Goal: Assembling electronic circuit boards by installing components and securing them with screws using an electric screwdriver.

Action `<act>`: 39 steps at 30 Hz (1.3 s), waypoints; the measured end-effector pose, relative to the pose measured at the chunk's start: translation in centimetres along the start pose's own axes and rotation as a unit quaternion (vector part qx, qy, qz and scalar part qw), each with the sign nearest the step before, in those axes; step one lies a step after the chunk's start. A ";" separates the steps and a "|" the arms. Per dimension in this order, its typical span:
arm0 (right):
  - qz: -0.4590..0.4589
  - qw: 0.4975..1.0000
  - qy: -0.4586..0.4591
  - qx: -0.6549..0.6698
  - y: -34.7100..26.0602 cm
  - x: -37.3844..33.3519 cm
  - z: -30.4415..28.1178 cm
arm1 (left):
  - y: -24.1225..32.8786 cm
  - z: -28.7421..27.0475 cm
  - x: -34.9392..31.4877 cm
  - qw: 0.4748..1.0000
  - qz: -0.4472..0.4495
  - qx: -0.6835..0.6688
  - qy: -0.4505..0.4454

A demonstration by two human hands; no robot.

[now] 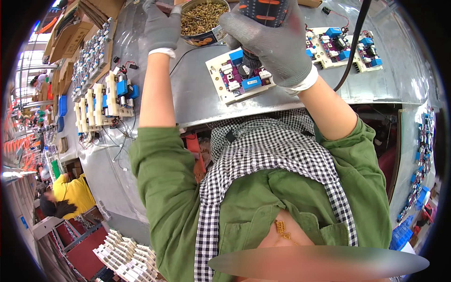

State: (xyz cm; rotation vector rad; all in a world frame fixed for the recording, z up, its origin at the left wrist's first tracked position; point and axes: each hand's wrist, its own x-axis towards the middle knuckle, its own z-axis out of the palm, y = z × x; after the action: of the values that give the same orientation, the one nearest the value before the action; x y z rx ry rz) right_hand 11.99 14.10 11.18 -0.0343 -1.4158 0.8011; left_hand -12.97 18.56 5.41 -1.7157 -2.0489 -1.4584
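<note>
My right hand (pixel 286 47), in a grey glove, is wrapped round a black and orange power screwdriver (pixel 265 11). The tool points down at a purple circuit board with blue blocks (pixel 251 83), which sits in a cream plastic frame (pixel 217 81). The tip is hidden among the board's parts. My left hand (pixel 162 28), gloved too, lies at the top edge beside a round tin (pixel 202 40) full of small brass-coloured screws. Its thumb and fingers are apart, with a dark reddish thing (pixel 164 7) showing between them; the fingertips are partly cut off.
More framed boards (pixel 336 47) stand at the right, and a row of them (pixel 101 105) with loose wires at the left. A black cable (pixel 354 47) hangs down on the right. Stacked cream frames (pixel 127 256) lie lower left. A person in yellow (pixel 73 195) is farther off.
</note>
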 end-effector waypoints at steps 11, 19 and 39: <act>0.286 0.955 0.058 0.051 -3.1 6.8 0.3 | 2.6 -2.9 -10.9 0.934 0.184 0.260 0.160; 0.129 0.991 0.025 -0.022 7.8 4.1 2.0 | 4.2 -1.7 -11.9 0.965 0.239 0.097 -0.039; 0.164 0.986 0.015 0.017 6.4 5.2 1.8 | 3.0 -1.7 -10.9 0.950 0.100 0.253 -0.153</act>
State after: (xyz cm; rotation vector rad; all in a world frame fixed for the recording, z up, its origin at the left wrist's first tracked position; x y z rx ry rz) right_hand 7.10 20.76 13.01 -0.2572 -1.3856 1.0912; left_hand -7.41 9.39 1.51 -1.9215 -2.0619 -0.5622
